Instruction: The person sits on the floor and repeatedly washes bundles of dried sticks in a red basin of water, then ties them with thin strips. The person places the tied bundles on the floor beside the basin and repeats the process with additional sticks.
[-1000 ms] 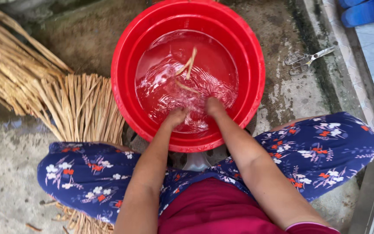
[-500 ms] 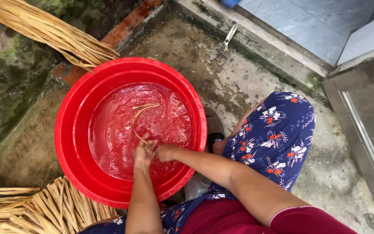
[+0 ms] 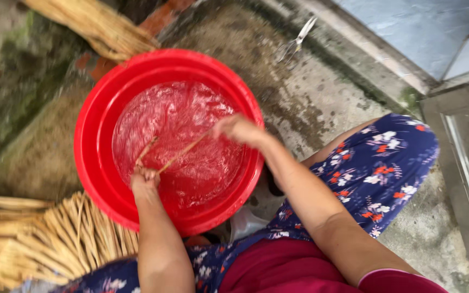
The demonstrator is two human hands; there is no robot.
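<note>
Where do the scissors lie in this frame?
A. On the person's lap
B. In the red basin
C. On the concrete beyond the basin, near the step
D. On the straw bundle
C: the scissors lie on bare concrete, apart from the red basin.

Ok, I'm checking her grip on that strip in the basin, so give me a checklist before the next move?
1. Left hand grips the strip's near end: ok.
2. Right hand holds the far end of the thin straw strip: ok, though blurred.
3. Strip stretched between both hands above the water: ok.
4. Red basin holds water: ok.
5. Straw bundle lies beside the basin near the left arm: ok.
6. Scissors lie on the concrete beyond the basin, apart from both hands: ok.
</note>
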